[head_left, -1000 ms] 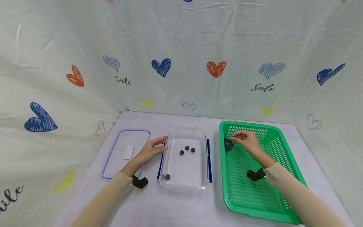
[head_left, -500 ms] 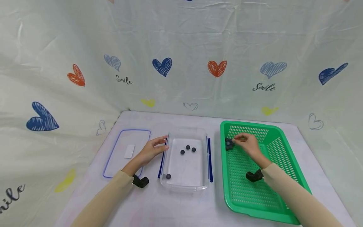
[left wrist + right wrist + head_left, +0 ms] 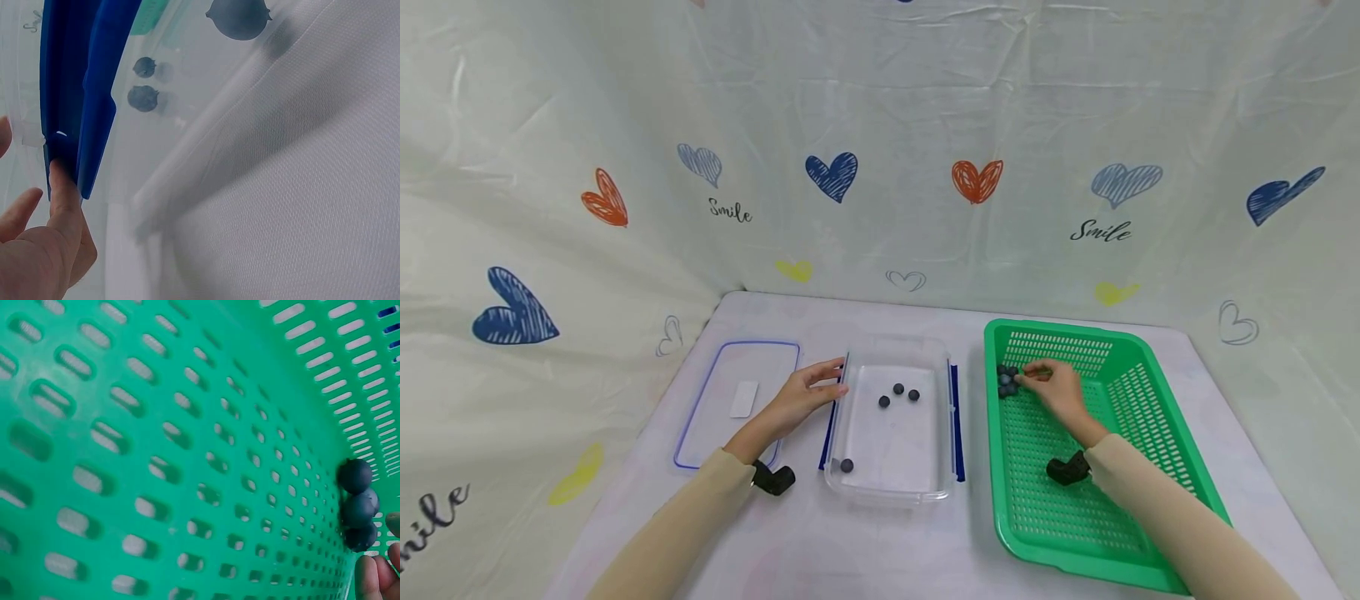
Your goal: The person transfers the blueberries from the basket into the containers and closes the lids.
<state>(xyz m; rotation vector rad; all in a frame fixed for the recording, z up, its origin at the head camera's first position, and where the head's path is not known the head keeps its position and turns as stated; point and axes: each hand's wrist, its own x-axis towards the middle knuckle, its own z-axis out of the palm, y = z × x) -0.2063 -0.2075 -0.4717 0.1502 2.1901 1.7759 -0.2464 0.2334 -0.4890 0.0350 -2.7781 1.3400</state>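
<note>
Blueberries (image 3: 1006, 380) are lying clustered at the left wall of the green basket (image 3: 996, 475), per the head view. They are sitting just left of the right hand (image 3: 1054, 390), the nearer one; being round, they are showing no long axis. Left hand (image 3: 801, 398) is spreading thumb and fingers beside the clear box (image 3: 910, 446). Since the earliest frame, right fingertips are shifting slightly nearer the body.

Left wrist view: one finger is touching the blue latch (image 3: 65, 87).

Right wrist view: fingertips are standing close beside the cluster; gripping cannot be told.
</note>
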